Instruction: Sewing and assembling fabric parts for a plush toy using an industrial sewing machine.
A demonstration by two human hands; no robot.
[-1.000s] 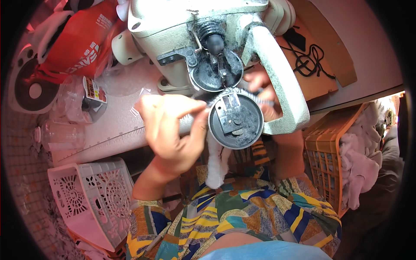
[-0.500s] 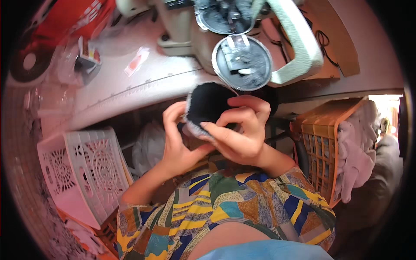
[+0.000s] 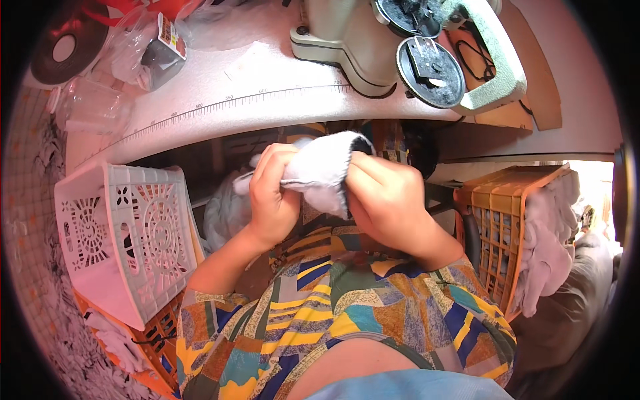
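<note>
Between my hands, above my lap, is a glove-like piece of soft light-grey fabric (image 3: 320,163), with a stitched rim around its opening and black lining inside. Narrow ends of it stick out past my left hand (image 3: 272,193), whose fingers are closed around the grey body. My right hand (image 3: 387,197) grips the rim on the right, its fingertips partly hidden at the opening. The piece lies almost sideways, the opening toward my right hand.
Ahead stands a pale sewing machine (image 3: 340,47) with two toothed discs (image 3: 430,72) on a white worktable (image 3: 213,113) with a ruler scale. A white plastic crate (image 3: 157,233) is at left, an orange basket (image 3: 493,230) of pale fabric pieces at right. Clear plastic containers (image 3: 93,107) lie at the table's left.
The fabric piece has turned from showing its black opening to showing its grey outside. My right hand has shifted to its right-hand rim. The view has swung, so the machine appears further right.
</note>
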